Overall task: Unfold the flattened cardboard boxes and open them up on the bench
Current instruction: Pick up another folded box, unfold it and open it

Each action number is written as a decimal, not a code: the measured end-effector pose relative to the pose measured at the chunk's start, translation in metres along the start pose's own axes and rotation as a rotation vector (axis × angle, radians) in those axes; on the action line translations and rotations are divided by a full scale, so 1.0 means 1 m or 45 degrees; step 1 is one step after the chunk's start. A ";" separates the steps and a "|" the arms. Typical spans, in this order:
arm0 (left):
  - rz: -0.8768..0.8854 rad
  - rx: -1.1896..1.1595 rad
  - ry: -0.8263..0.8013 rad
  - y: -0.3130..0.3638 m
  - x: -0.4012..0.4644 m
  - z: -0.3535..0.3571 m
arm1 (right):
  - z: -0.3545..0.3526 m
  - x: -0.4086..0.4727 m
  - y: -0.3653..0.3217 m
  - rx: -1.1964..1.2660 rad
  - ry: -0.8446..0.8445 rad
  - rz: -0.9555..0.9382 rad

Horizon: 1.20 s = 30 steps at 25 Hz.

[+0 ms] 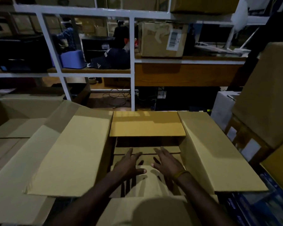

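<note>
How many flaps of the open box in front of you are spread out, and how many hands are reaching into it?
Long side flaps spread outward: 2, the left flap and the right flap
Far short flap folded out: 1
Hands inside the box, fingers straight: 2, the left hand and the right hand
Total: 5

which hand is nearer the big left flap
Left. The left hand reaches into the box just beside the left flap; the right hand is farther over, toward the right flap.
</note>
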<state>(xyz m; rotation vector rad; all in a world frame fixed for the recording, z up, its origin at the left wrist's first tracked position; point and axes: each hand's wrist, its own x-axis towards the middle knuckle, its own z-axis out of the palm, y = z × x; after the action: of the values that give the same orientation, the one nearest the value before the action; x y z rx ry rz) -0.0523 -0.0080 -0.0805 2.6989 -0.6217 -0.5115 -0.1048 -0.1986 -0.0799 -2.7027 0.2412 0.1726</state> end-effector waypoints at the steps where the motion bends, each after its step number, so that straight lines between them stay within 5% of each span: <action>1: -0.013 0.052 -0.014 -0.002 0.014 -0.005 | 0.000 0.015 0.001 -0.029 -0.030 -0.009; 6: 0.037 0.140 0.049 0.000 0.061 -0.032 | 0.002 0.067 -0.002 -0.136 0.150 -0.064; 14: 0.154 0.167 0.504 -0.010 0.140 -0.082 | -0.045 0.149 -0.013 -0.249 0.562 -0.098; 25: -0.019 0.478 0.556 -0.063 0.220 -0.108 | -0.081 0.246 0.036 -0.572 0.264 0.053; 30: -0.044 0.518 0.614 -0.072 0.234 -0.099 | -0.069 0.247 0.056 -0.590 0.410 0.041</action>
<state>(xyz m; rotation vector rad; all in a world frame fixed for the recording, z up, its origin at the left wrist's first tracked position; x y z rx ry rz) 0.2099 -0.0342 -0.0831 3.0446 -0.5871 0.2950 0.1314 -0.3132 -0.0786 -3.1815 0.3787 -0.2305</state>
